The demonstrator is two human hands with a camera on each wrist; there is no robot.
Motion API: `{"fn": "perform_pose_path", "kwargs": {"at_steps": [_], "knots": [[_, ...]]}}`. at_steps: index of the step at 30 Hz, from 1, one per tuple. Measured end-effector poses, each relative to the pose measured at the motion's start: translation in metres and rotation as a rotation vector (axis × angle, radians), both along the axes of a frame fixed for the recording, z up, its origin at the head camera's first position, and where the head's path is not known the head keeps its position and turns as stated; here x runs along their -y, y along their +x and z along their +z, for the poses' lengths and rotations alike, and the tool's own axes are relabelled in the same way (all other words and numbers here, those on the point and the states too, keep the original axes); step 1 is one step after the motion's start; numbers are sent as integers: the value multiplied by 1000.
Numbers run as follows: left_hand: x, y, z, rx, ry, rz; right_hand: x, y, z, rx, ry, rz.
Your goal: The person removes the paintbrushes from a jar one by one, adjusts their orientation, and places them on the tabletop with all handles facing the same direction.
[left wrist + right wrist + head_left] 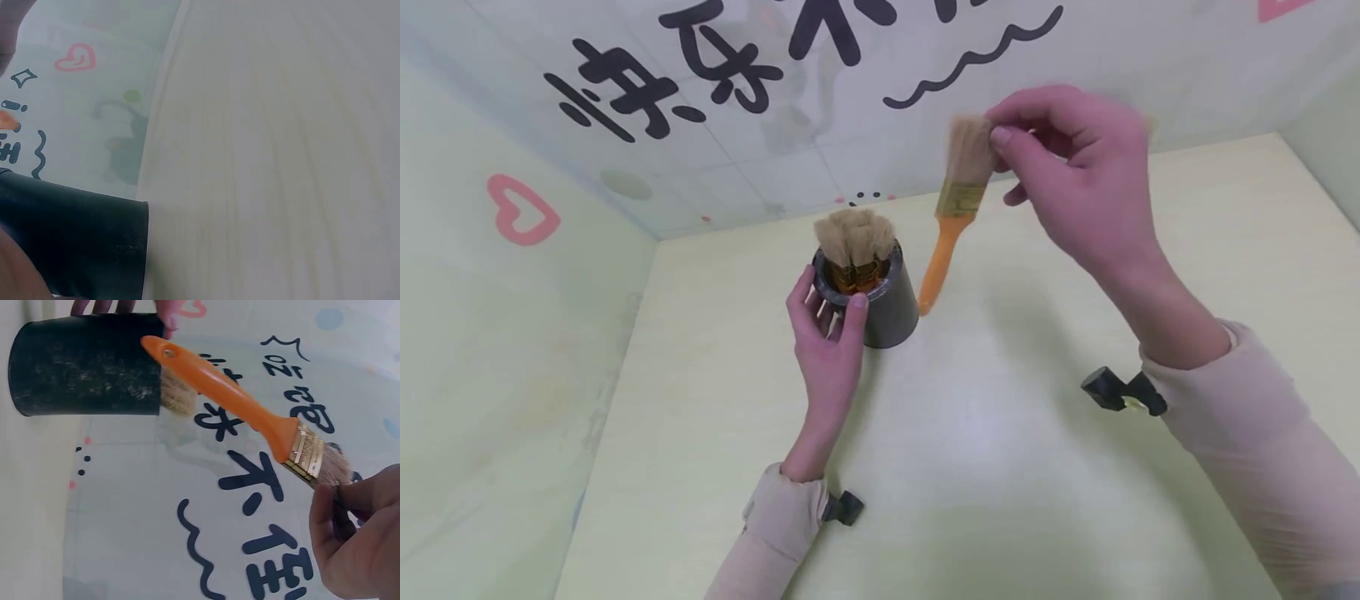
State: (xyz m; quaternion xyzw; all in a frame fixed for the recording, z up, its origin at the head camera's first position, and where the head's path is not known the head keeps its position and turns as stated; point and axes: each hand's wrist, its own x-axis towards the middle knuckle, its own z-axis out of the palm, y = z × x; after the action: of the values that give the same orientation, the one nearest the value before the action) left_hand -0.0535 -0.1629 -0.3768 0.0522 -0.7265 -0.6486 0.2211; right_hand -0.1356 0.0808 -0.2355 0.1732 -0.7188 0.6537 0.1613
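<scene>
My right hand (pixel 1078 171) pinches a paintbrush (pixel 952 200) by its pale bristles, between thumb and fingertips. The brush's orange handle points down, its tip beside the dark cup in the head view. Brass-coloured metal joins handle and bristles. My left hand (pixel 831 346) grips the rim of the dark cylindrical cup (pixel 892 308), thumb on the near side and fingers around the left. Several more paintbrushes (pixel 855 237) stand in the cup, bristles up. In the right wrist view the cup (pixel 87 369) appears sideways, with the orange handle (pixel 219 387) in front of its mouth.
The cup is on a pale table (pixel 970 467), close to its back edge. Behind rises a white wall panel (pixel 760 150) with black writing and a wavy line. A pink heart (pixel 522 210) marks the left wall. Black wrist devices (pixel 1123 392) stick out at both sleeves.
</scene>
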Motion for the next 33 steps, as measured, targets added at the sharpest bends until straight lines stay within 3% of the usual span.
{"fn": "perform_pose_path", "kwargs": {"at_steps": [4, 13, 18, 27, 33], "knots": [[1, -1, 0, 4, -3, -3, 0, -4, -15, 111, 171, 29], [4, 1, -2, -3, -25, -5, 13, -14, -71, 289, 418, 131], [5, -2, -2, 4, -54, -20, 17, -18, -90, 295, 539, 147], [6, -3, -1, 1, -97, -46, 23, -31, -120, 203, 685, 150], [11, -3, -2, -22, -171, -45, 36, -37, -135, 233, 745, 197]]}}
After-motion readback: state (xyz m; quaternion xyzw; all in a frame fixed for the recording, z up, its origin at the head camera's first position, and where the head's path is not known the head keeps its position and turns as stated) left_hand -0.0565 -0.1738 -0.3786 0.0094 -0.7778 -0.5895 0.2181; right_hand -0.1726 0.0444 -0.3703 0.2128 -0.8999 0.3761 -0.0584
